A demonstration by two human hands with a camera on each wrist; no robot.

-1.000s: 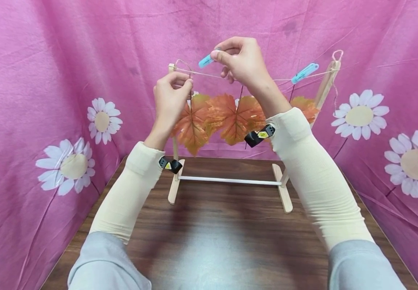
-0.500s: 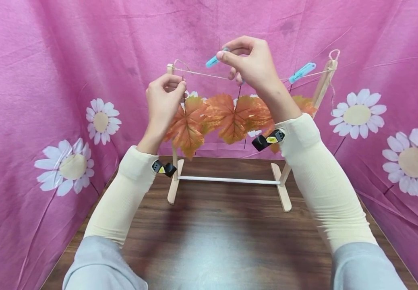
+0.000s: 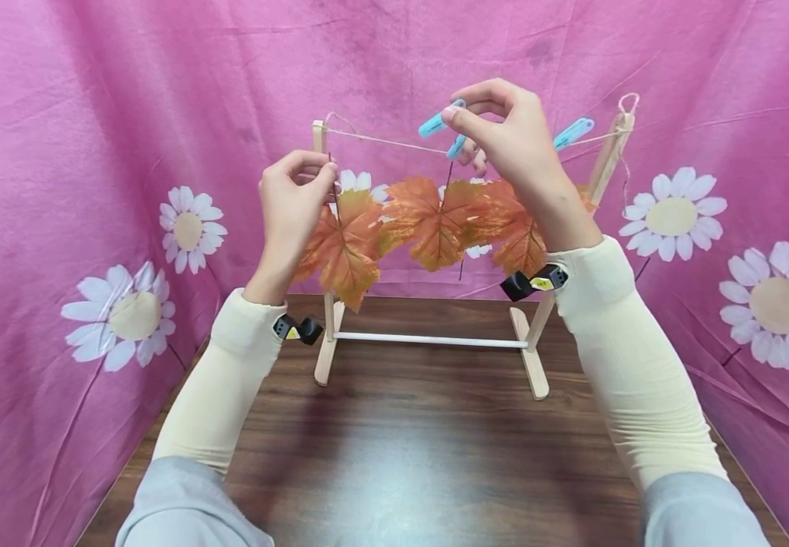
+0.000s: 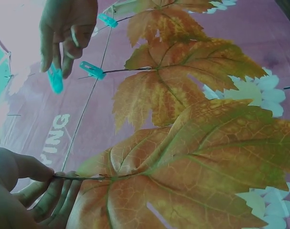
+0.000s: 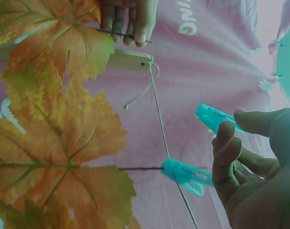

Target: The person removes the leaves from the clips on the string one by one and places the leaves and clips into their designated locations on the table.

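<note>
My left hand pinches the dark stem of an orange artificial maple leaf between thumb and fingers, left of the other leaves. Above the string, my right hand pinches a blue clothespin by one end. A second clothespin clips the stem of the middle leaf onto the string, close to my right fingers. Farther right, another clothespin sits on the string; a third leaf hangs on that side, partly behind my right wrist.
The string runs between two wooden posts, tied with loops at the ends. A white rod joins the stand's wooden feet on the brown table. Pink cloth with printed daisies surrounds it.
My right hand has moved right and slightly down with its clothespin, revealing the clipped one on the middle leaf. My left hand has shifted left and down, carrying the leaf.
</note>
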